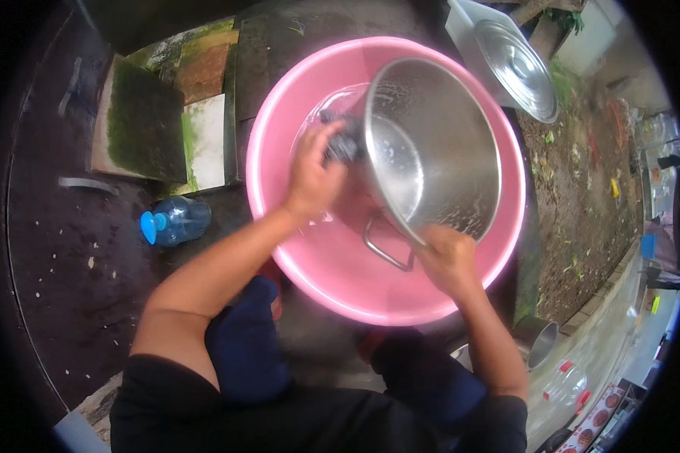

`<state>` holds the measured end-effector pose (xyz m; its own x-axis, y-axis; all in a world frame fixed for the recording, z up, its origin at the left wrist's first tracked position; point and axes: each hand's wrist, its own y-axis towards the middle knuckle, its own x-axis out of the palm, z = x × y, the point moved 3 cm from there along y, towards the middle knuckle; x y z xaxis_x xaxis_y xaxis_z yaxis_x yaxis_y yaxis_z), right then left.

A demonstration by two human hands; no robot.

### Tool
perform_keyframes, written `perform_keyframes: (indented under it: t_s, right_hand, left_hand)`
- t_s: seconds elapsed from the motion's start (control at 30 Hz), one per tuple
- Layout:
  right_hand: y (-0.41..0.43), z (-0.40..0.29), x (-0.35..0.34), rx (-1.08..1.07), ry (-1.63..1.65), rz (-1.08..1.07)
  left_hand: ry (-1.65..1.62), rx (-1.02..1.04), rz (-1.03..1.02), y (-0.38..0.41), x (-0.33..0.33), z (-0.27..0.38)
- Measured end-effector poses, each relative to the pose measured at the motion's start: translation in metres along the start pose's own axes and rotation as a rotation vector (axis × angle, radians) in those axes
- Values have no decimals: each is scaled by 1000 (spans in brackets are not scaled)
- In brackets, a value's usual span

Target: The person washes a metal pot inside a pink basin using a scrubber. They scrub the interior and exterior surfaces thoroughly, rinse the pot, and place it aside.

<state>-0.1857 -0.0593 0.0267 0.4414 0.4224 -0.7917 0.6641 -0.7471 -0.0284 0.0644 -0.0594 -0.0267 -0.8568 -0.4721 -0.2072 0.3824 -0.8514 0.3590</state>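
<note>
A large stainless steel pot (pixel 459 147) lies tilted in a round pink plastic basin (pixel 272 113), its mouth facing up towards me. My right hand (pixel 446 252) grips the pot's near rim. A wire loop handle (pixel 388 252) sticks out from the pot's side, just left of that hand. My left hand (pixel 317 170) is over the basin, left of the pot, with a dark scouring pad (pixel 343 146) in its fingers; both are blurred. Shallow water (pixel 334 105) shows in the basin, and wet streaks mark the pot's inside wall.
Left of the basin lies a blue pump bottle (pixel 184 221) on its side. Mossy slabs (pixel 147 124) are further left. A round metal lid (pixel 518 71) leans on a white plastic tub (pixel 464 34) at the far right. A smaller metal pot (pixel 538 342) and a clear plastic bottle (pixel 566 385) are at lower right.
</note>
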Motion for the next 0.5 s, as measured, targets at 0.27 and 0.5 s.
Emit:
perform_keyframes:
  t_s: [0.27, 0.5]
  right_hand:
    - [4, 13, 22, 332, 562, 14]
    - [-5, 3, 16, 248, 462, 94]
  left_hand:
    - [186, 395, -197, -18, 36, 49]
    - [-93, 138, -128, 25, 72, 9]
